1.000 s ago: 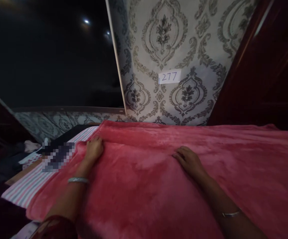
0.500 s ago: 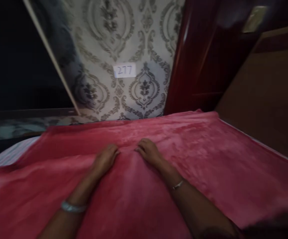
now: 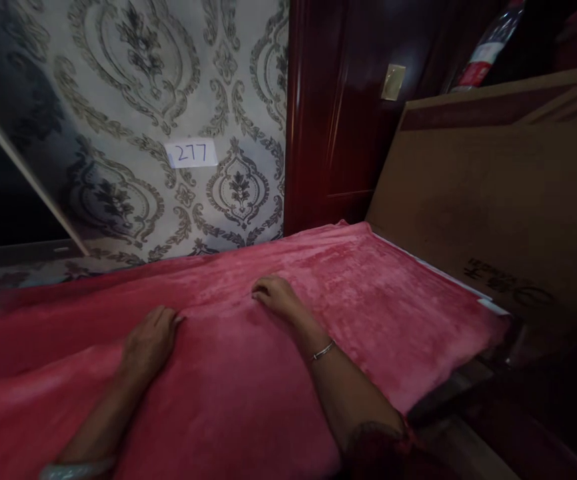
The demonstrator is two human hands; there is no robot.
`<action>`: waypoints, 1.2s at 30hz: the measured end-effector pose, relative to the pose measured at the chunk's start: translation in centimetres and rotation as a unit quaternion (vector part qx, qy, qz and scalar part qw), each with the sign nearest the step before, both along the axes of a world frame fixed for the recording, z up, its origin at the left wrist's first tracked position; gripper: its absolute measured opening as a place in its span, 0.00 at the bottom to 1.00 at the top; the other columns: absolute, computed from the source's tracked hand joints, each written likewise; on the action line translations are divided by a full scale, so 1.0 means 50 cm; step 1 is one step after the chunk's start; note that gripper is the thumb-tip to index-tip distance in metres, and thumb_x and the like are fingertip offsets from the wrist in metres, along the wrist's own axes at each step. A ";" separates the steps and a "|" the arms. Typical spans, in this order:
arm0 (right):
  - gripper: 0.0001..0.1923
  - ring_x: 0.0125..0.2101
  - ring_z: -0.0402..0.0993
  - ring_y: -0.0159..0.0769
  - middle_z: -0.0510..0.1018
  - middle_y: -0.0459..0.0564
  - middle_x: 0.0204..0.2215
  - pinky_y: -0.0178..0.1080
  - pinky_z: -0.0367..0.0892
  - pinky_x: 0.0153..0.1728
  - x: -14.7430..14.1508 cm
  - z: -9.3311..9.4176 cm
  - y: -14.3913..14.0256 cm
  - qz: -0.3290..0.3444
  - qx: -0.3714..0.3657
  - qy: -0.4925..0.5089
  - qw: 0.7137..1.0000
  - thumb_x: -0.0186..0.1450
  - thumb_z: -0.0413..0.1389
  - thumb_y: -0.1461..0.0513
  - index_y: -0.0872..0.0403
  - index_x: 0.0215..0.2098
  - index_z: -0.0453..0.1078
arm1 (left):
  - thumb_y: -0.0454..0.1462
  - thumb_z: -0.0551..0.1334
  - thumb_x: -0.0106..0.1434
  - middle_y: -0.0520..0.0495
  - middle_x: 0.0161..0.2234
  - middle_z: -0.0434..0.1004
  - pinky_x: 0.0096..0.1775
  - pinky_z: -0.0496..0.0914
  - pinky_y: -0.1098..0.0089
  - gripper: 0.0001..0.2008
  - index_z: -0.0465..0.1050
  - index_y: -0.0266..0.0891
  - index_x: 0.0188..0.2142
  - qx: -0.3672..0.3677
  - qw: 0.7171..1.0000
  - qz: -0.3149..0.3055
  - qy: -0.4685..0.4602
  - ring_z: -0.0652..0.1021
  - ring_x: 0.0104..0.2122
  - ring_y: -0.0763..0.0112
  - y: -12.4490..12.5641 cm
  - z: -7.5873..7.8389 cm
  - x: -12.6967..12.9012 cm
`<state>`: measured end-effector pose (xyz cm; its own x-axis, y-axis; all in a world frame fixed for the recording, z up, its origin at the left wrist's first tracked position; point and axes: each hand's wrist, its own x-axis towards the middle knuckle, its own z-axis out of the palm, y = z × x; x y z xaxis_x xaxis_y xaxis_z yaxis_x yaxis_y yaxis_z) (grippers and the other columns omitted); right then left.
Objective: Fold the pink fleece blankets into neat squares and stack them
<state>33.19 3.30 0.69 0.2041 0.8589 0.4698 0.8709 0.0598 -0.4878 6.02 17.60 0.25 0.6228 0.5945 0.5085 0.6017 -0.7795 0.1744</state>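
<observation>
Reaching farther right along the red blanket (image 3: 248,393)

Compared with a second ago, find the view swung well to the right, away from the striped cloth beyond the left edge and onto the far right corner. Can see the left hand (image 3: 149,343) brought in from that edge, bent at the fingers and resting on the blanket, left of the right hand (image 3: 276,298). Half a second ago, saw both close together; now find them wider apart, apparently through a slide of the right one toward the right. Find that one loosely curled. Cannot tell, for either, whether pinching the blanket or merely pressing it, given poor sight of the fingertips. Judge this as a shift of handling from the left edge toward the right part. See the blanket spread out, softly creased, extending toward the patterned wall (image 3: 213,73) on the far side, below the paper label (image 3: 191,153), and ending beside the cardboard (image 3: 488,180) on the right
</observation>
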 end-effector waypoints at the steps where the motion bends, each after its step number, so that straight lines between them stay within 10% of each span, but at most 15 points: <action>1: 0.06 0.42 0.75 0.36 0.82 0.48 0.38 0.37 0.67 0.47 0.010 -0.001 -0.001 -0.018 0.003 0.006 1.000 0.65 0.58 0.68 0.54 0.37 0.76 | 0.43 0.49 0.70 0.47 0.28 0.71 0.43 0.74 0.60 0.16 0.68 0.44 0.30 0.016 1.000 -0.006 -0.002 0.76 0.32 0.61 0.001 -0.001 0.001; 14: 0.09 0.38 0.76 0.39 0.82 0.51 0.36 0.41 0.70 0.43 0.247 -0.035 -0.123 -0.139 -0.004 0.051 0.989 0.59 0.57 0.71 0.53 0.33 0.76 | 0.47 0.44 0.67 0.43 0.31 0.74 0.39 0.72 0.60 0.17 0.64 0.46 0.30 0.041 0.999 -0.012 0.013 0.77 0.35 0.56 -0.003 0.002 0.000; 36: 0.09 0.36 0.70 0.39 0.76 0.50 0.31 0.39 0.63 0.41 0.249 -0.068 -0.112 -0.198 0.061 0.007 0.978 0.63 0.52 0.70 0.52 0.28 0.68 | 0.49 0.45 0.65 0.43 0.34 0.78 0.40 0.72 0.62 0.17 0.67 0.44 0.33 0.016 0.999 0.004 0.037 0.79 0.36 0.58 -0.011 0.022 0.000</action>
